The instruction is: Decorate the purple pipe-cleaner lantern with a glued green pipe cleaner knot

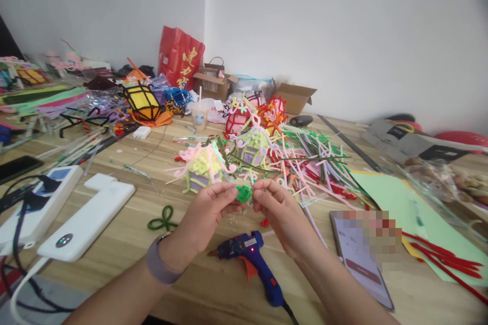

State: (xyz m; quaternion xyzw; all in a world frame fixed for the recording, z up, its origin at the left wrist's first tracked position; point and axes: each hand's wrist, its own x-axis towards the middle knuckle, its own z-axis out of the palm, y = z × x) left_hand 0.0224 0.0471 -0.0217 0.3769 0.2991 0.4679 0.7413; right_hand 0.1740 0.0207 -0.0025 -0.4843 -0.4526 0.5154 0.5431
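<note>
Head: green coil [244, 193] facing camera

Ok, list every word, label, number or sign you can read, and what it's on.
"力": gold character on the red bag; those above and below are too blurred to quote surely.
Glue gun, label: too small to read.
Cup, label: blurred.
Power strip, blue label: too small.
Grey package, dark label: blurred.
Power bank, lit display: too small.
Phone at right, screen: blurred and partly pixelated.
</note>
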